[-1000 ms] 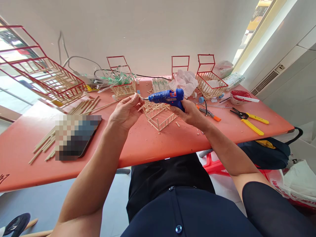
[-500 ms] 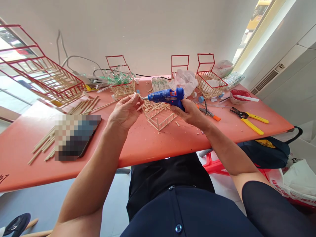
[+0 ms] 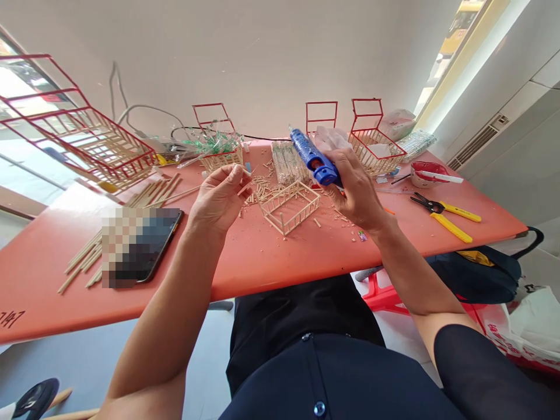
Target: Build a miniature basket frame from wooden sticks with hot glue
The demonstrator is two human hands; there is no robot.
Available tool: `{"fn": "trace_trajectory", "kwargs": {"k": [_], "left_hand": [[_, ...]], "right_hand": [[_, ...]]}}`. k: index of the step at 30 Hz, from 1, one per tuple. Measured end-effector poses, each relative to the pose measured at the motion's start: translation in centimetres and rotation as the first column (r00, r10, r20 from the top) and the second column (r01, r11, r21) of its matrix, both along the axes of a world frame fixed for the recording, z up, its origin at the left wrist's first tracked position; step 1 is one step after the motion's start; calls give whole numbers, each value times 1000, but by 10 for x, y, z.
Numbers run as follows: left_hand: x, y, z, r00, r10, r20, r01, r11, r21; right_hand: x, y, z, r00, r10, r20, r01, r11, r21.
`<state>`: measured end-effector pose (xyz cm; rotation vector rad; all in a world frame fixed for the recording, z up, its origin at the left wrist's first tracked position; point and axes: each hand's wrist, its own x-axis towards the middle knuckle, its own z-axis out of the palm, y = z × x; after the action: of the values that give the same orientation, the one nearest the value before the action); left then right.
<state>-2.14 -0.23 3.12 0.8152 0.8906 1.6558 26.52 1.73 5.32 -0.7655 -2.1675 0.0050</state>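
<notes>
My left hand [image 3: 223, 195] pinches a short thin wooden stick [image 3: 245, 186] between thumb and fingers, above the table. In my right hand [image 3: 361, 192] is a blue glue gun [image 3: 308, 154], its nozzle pointing up and to the left, away from the stick. Between and below my hands, a small open rectangular frame of wooden sticks [image 3: 291, 213] stands on the orange table [image 3: 258, 262], touched by neither hand. Short cut wooden pieces [image 3: 265, 189] lie scattered behind and beside that frame.
A phone [image 3: 151, 248] and long sticks [image 3: 85, 256] lie at the left. Red-railed stick baskets [image 3: 105, 146] stand at the back left, with others [image 3: 374, 151] along the wall. Yellow-handled pliers [image 3: 446, 216] and a red-stained bowl [image 3: 426, 175] are at the right.
My right hand has drawn the glue gun away to the right from the stick, and its nozzle has swung upward. My left hand still pinches the stick. The view has shifted slightly.
</notes>
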Motion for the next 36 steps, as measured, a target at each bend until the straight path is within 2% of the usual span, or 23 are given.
{"fn": "trace_trajectory", "kwargs": {"k": [3, 5, 8, 10, 13, 17, 21, 25, 28, 31, 34, 36], "left_hand": [[-1, -1, 0, 999, 23, -27, -22, 999, 33], [-2, -2, 1, 997, 50, -55, -47, 997, 66], [-6, -4, 5, 994, 102, -47, -95, 988, 119], [-10, -6, 10, 992, 126, -6, -123, 981, 147], [-19, -9, 17, 990, 131, 52, -139, 972, 191], [-25, -12, 24, 982, 165, 96, -184, 950, 252], [-23, -13, 26, 977, 197, 81, -212, 938, 274], [-18, -19, 26, 982, 186, -16, -178, 959, 220], [-13, -30, 23, 979, 179, -99, -158, 969, 189], [-7, -46, 15, 965, 201, -166, -181, 975, 128], [-3, -63, 3, 945, 233, -228, -215, 971, 101], [-3, -72, -7, 931, 231, -282, -215, 973, 84]], "right_hand": [[9, -9, 17, 995, -95, 40, 90, 990, 106], [18, -18, 31, 980, -197, 34, 188, 964, 187], [41, -35, 49, 935, -354, -2, 337, 890, 308], [64, -44, 56, 875, -485, -7, 464, 832, 304], [100, -50, 50, 750, -649, 128, 613, 754, 237], [126, -46, 14, 608, -704, 367, 710, 689, 146], [120, -48, -24, 592, -618, 517, 673, 732, 105], [112, -52, -40, 603, -562, 566, 661, 749, 40], [117, -55, -36, 612, -526, 590, 655, 756, -5], [122, -62, -22, 638, -513, 574, 629, 777, -3], [111, -68, -3, 770, -477, 423, 518, 855, 21], [91, -70, 6, 881, -373, 292, 384, 923, 21]]}}
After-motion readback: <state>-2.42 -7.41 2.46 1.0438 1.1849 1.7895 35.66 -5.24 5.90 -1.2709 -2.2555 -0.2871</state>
